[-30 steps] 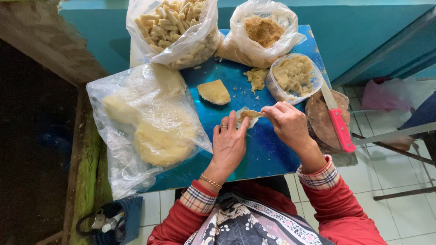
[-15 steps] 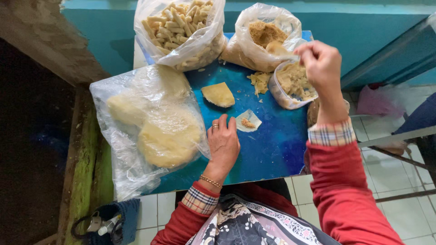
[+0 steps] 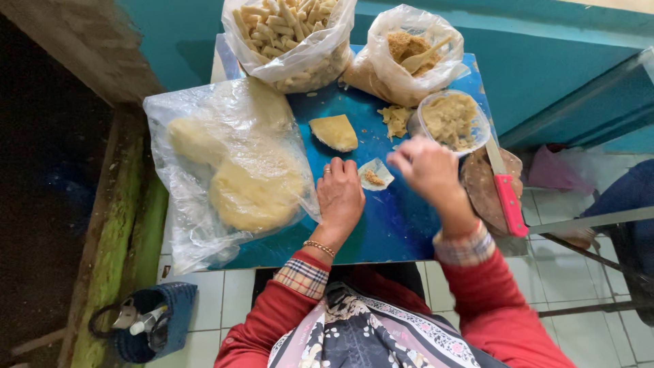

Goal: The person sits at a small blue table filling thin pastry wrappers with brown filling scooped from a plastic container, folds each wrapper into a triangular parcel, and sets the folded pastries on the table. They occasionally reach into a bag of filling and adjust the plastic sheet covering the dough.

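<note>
The dough wrapper (image 3: 375, 174) lies flat on the blue counter (image 3: 402, 225), just beside the fingertips of the left hand (image 3: 339, 197) and below the wedge of pale dough (image 3: 334, 132). It is a small, thin, whitish round with a brownish dab of filling at its middle. I judge it very light, soft and floppy, likely to tear or stick if pinched hard, so it is best lifted by its edge with the fingertips or slid onto an open palm. The left hand rests palm down, its grip open and empty. The right hand (image 3: 426, 167) hovers close by near the bowl of filling (image 3: 451, 121); it is blurred, fingers loosely curled, and whether that grip holds anything I cannot tell.
</note>
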